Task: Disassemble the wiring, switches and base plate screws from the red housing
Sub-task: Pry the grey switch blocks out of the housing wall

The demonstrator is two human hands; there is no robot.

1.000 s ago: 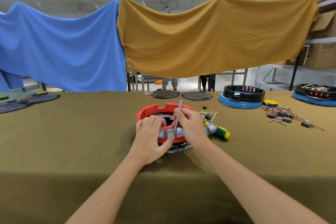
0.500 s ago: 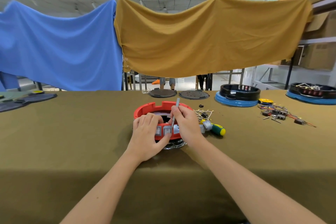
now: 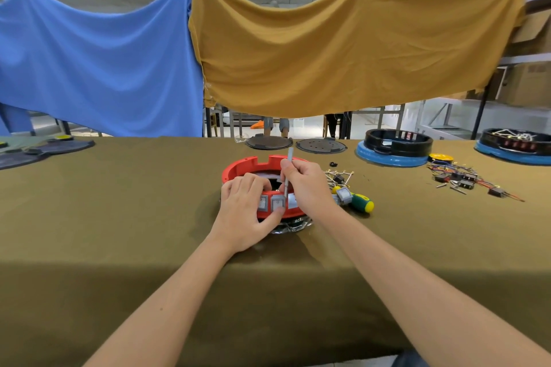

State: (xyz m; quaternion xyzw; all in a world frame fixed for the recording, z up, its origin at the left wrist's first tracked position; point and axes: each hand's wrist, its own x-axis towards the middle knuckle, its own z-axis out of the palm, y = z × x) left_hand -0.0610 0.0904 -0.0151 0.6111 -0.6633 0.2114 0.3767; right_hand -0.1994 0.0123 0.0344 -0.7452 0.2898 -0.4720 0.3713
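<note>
Hardly moved, right hand (image 3: 310,185) grips tool (image 3: 288,176).

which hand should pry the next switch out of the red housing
Right, probably. The right hand already grips the thin grey tool, its tip down by the switches in the wall of the red housing. The left hand grips that wall and steadies it, thumb under a switch.

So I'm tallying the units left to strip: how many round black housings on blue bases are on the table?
2. One round black housing on a blue base sits right of the red housing; the other is at the far right edge, partly cut off. More may lie out of frame.
</note>
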